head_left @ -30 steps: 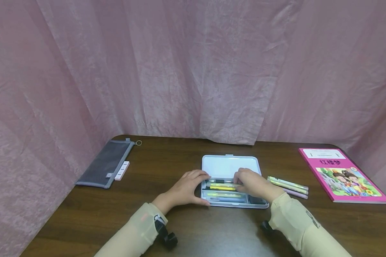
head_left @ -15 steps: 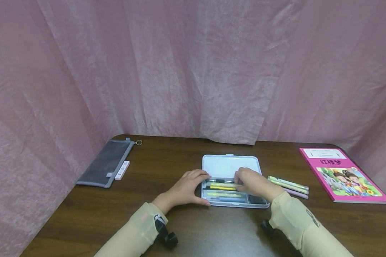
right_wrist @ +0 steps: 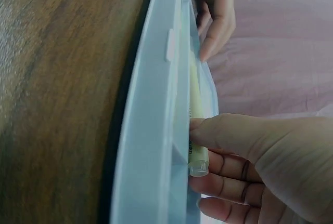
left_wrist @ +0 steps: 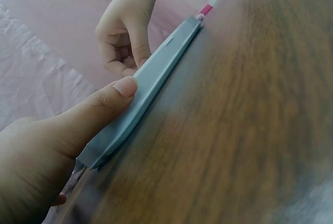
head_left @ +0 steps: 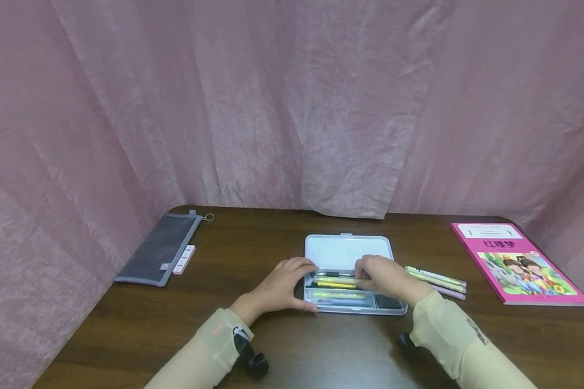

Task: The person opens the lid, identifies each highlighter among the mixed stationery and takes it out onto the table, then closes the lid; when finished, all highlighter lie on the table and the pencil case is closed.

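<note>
A pale blue pencil case (head_left: 345, 249) lies with its lid folded back on the table, pens and markers in its tray. My left hand (head_left: 284, 283) grips the case's left end, its thumb pressing the front wall, as the left wrist view also shows. Over the right part of the tray is my right hand (head_left: 382, 276). In the right wrist view its thumb and fingers pinch a pale yellow marker (right_wrist: 195, 99) near its clear-tipped end, inside the long compartment. A dark item (head_left: 388, 303) occupies the small front right compartment.
Several pastel markers (head_left: 438, 282) lie just right of the case. A pink book (head_left: 521, 265) is at the far right. At the left are a grey mesh zip pouch (head_left: 158, 248) and a small white block (head_left: 184, 259). Pink curtain (head_left: 292, 108) hangs behind the table.
</note>
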